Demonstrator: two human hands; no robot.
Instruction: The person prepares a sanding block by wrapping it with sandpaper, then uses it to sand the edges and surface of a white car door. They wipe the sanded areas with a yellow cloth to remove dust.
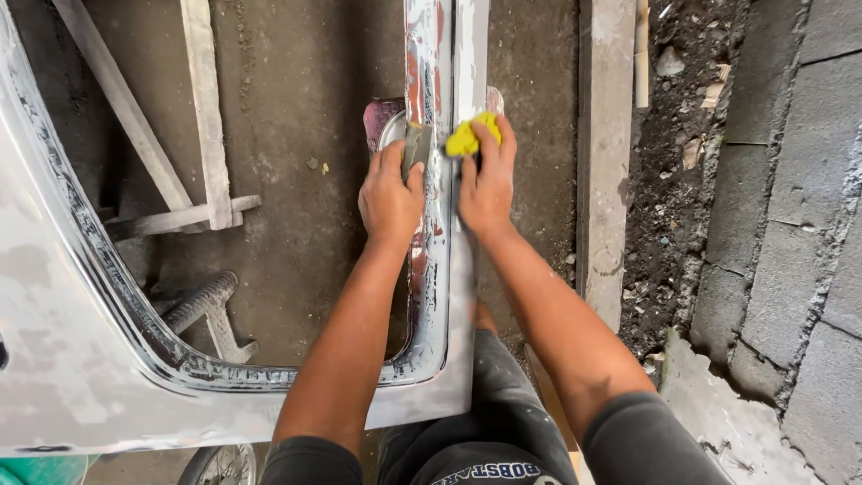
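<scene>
A sanded grey car door (81,341) lies flat in front of me, its window frame (442,269) running away from me. My left hand (391,193) presses a small grey sanding pad (415,144) onto the frame's left edge. My right hand (488,180) grips a wad of yellow cloth (467,139) against the frame's right side. Patches of reddish primer show on the frame between my hands.
Wooden trestle slats (205,108) and a metal stand (208,305) sit below the door on the concrete floor. A concrete kerb (603,153) runs on the right, then dirt and grey paving blocks (808,224). A pink-rimmed bowl (382,121) lies under the frame.
</scene>
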